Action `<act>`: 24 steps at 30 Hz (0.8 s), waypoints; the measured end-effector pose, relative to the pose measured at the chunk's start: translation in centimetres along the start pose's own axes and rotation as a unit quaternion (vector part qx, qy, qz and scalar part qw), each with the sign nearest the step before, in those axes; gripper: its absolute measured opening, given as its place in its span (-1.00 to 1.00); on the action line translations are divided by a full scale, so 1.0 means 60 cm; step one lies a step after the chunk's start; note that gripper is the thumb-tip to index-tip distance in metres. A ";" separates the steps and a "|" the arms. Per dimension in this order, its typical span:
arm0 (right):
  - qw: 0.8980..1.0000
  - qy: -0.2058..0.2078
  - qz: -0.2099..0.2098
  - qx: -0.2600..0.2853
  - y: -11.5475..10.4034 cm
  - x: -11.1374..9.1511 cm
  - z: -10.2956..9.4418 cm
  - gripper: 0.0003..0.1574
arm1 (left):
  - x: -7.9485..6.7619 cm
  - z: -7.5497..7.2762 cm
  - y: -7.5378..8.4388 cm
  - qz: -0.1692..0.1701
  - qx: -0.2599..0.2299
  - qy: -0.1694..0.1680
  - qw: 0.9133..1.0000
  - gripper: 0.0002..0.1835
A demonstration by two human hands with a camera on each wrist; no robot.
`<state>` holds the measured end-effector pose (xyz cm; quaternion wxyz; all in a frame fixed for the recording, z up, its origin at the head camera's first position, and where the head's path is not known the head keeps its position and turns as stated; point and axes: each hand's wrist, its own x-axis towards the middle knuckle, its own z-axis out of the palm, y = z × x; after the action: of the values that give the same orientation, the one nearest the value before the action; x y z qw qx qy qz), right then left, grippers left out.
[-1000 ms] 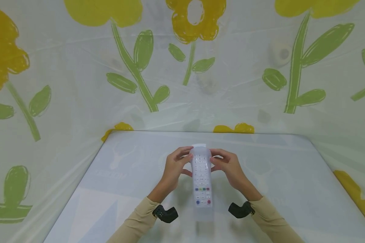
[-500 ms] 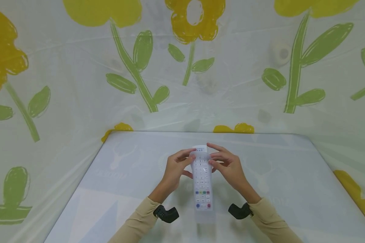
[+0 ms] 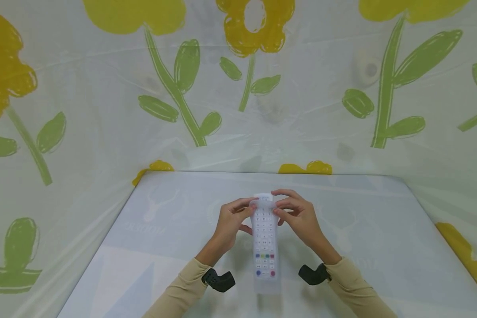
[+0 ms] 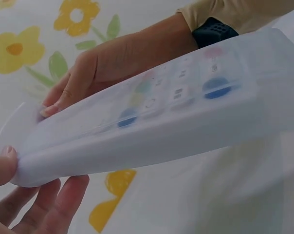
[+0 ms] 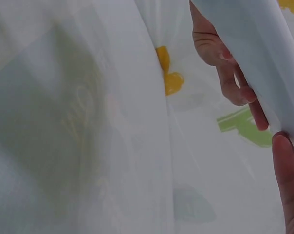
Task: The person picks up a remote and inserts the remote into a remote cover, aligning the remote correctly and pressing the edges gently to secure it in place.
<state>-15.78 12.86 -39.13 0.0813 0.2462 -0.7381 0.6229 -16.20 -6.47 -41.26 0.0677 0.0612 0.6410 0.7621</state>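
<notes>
A white remote control (image 3: 264,238) with white and coloured buttons lies inside a translucent sleeve (image 3: 268,288), held above the table. Its far end pokes out of the sleeve's mouth, and the sleeve's near end extends past it. My left hand (image 3: 227,223) pinches the mouth's left edge, thumb on top; in the left wrist view its fingers (image 4: 69,200) curl underneath. My right hand (image 3: 302,221) pinches the right edge between thumb and fingers, its index finger reaching to the remote's protruding end. The right wrist view shows the sleeve's underside, hiding the buttons.
Under the hands spreads a pale table (image 3: 365,247) with faint printed patterns. A white curtain (image 3: 302,110) with yellow flowers and green leaves surrounds its back and sides. Each wrist wears a black camera mount (image 3: 218,280).
The remote has slid a little nearer within the sleeve, toward its closer end. My right index finger has stretched out to the remote's far end. Both hands have shifted slightly nearer.
</notes>
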 end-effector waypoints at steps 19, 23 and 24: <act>0.978 -0.024 0.179 0.100 0.048 0.008 -0.005 -0.54 | -0.023 0.005 0.021 0.012 -0.036 0.024 0.999 -0.69; 0.978 -0.012 0.181 0.106 0.044 0.012 -0.004 -0.52 | -0.032 0.011 0.033 0.024 -0.021 0.038 0.999 -0.76; 0.978 -0.009 0.179 0.103 0.042 0.013 -0.004 -0.52 | -0.032 0.012 0.033 0.024 -0.018 0.038 0.999 -0.77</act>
<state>-17.67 13.18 -40.96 -0.0644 0.1228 -0.7028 0.6977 -14.24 -6.46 -39.19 0.0261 0.0460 0.6279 0.7765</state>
